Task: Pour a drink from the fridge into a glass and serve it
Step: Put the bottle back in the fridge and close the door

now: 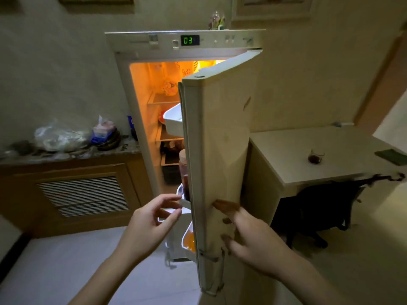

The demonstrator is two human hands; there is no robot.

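The fridge [185, 41] stands lit inside, its door [218, 133] swung out toward me, edge-on. A bottle of dark red drink [184, 172] stands in the door's inner rack, half hidden by the door edge. My left hand [152, 225] hovers open just below the bottle, fingers by the rack's white rim. My right hand [248, 234] rests flat with spread fingers on the door's outer face, low down. A small glass [316, 156] with dark drink in its bottom stands on the pale table [293, 170] to the right.
A stone counter [66, 154] on the left carries plastic bags and packets over a wooden cabinet. White trays and food sit on the fridge shelves. A dark cloth [392, 156] lies on the table's right edge. A black chair [319, 208] is tucked under the table.
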